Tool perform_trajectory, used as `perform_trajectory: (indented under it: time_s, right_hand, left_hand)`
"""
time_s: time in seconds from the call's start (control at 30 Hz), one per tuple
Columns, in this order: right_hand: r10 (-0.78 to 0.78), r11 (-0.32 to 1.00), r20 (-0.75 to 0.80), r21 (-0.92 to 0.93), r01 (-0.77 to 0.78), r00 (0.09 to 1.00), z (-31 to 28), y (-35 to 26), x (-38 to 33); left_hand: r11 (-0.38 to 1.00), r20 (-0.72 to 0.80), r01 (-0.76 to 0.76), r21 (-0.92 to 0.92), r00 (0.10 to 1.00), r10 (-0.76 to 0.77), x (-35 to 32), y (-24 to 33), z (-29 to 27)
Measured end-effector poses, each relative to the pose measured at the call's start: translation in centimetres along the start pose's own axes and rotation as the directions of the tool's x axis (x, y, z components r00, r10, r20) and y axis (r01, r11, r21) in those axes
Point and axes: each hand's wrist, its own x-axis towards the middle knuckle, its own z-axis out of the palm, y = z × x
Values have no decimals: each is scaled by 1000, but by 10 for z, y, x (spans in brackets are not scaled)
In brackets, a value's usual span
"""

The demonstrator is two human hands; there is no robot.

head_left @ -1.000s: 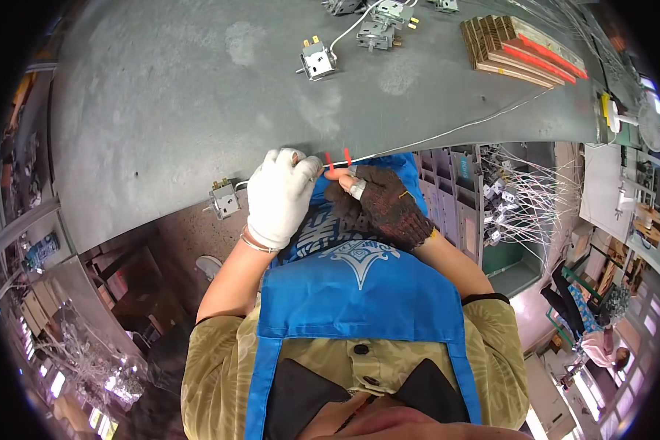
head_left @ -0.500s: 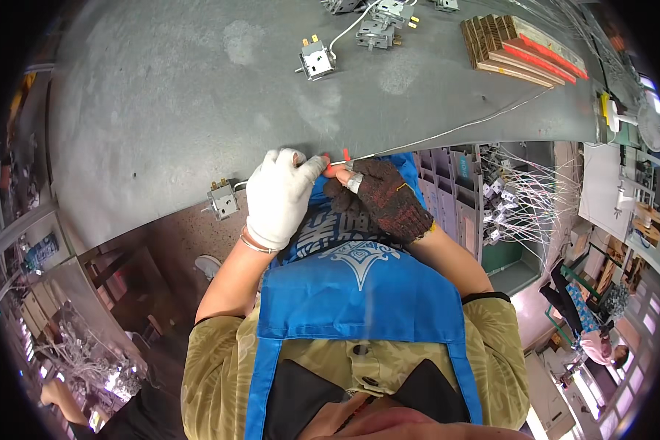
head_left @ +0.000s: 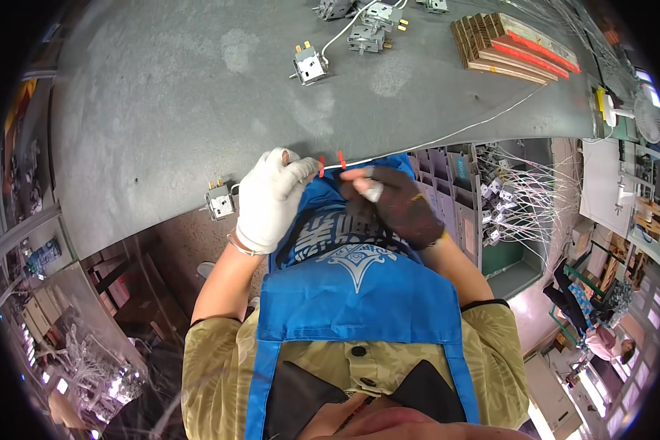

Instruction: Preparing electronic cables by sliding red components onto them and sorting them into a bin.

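My left hand (head_left: 270, 198), in a white glove, pinches a thin white cable (head_left: 389, 152) at the table's near edge. Left of that hand, a small metal switch unit (head_left: 218, 202) with gold prongs lies at the edge, the cable leading to it. Two red tabs sit on the cable: one red tab (head_left: 321, 166) by my left fingertips, another red tab (head_left: 342, 158) slightly right. My right hand (head_left: 397, 205), in a dark fingerless-looking glove with white tape on a finger, is just below the cable. Motion blurs its fingers, so its grip cannot be made out.
On the grey table (head_left: 161, 110), a similar metal unit (head_left: 309, 66) and several more lie at the far side. Stacked wooden blocks (head_left: 513, 48) with red edges stand far right. Below the table's right end, a bin (head_left: 521, 275) and many wired units (head_left: 495, 198) show. Another person (head_left: 601, 341) is far right.
My right hand has come off the cable and moved slightly down and right. The red tab by my left fingertips now shows upright. My left hand keeps its pinch.
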Motion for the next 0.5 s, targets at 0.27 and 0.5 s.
perform_trajectory:
  time_s: [0.27,0.5]
  right_hand:
    - [-364,701,-321,524,484,875,-125,-46,-41]
    - [-228,953,-394,99,288,890,-92,-15,-27]
  left_hand:
    - [967,224,27,-252,974,31,20,4,-23]
    - [940,272,-44,-339,952,143,35,-2,-5]
